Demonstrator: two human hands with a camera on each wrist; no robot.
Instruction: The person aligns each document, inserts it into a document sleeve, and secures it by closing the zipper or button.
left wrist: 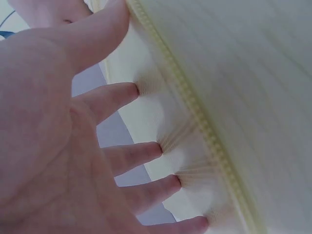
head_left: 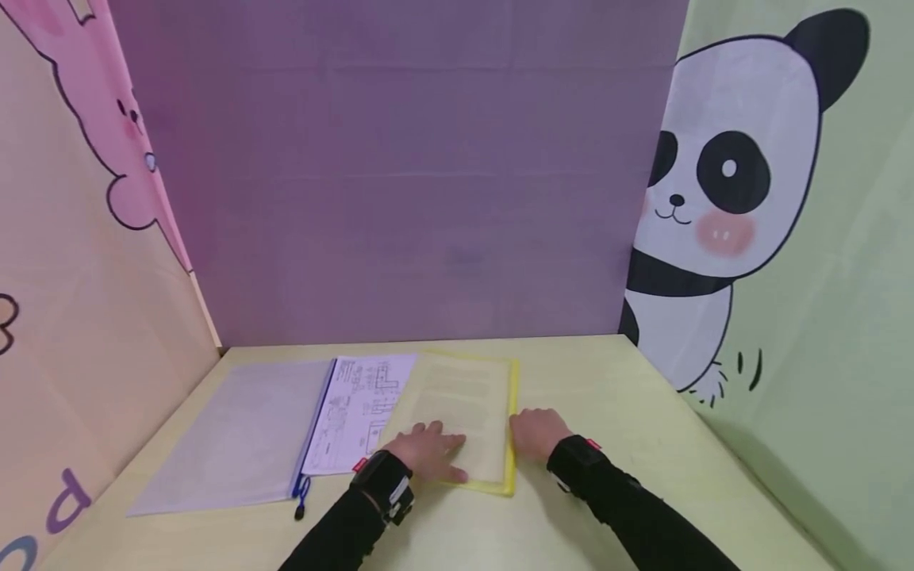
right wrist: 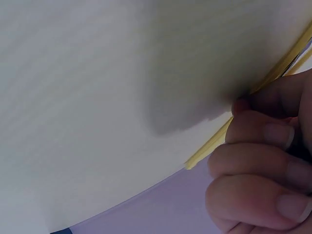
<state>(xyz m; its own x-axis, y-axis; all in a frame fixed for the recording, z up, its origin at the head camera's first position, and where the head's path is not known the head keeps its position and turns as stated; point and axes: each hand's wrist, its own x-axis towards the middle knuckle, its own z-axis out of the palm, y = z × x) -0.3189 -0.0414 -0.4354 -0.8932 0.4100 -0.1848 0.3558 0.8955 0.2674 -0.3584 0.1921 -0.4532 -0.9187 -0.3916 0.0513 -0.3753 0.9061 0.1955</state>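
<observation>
a person's two bare hands work at a pale wooden bench [head_left: 643, 396], where a see-through yellow-edged pouch [head_left: 457, 396] lies flat, right of centre in the head view, with faint printed text showing through it. the left grip [head_left: 427, 452] lies on the pouch's lower part, its fingers apart and nearly straight; in the left wrist view the fingertips press the film into small creases, just beside the yellow zip [left wrist: 195, 114]. the right grip [head_left: 539, 432] is at the pouch's right edge, its fingers curled, thumb and forefinger pinched together on the yellow strip there; whether they hold a zip pull cannot be told, as the fingers hide it. to the left, a white sheet [head_left: 350, 420] with line drawings lies partly beneath the pouch. beside that sheet is a frosted folder [head_left: 236, 436] edged by a blue zip [head_left: 316, 428], a dark-tipped pull [head_left: 301, 503] hanging at its near end. both wrists carry black bands [head_left: 385, 484] over dark sleeves [head_left: 336, 527]. behind the bench hangs a purple cloth [head_left: 428, 174], with a panda picture [head_left: 728, 159] on the right wall and a pink figure [head_left: 86, 87] on the left.
</observation>
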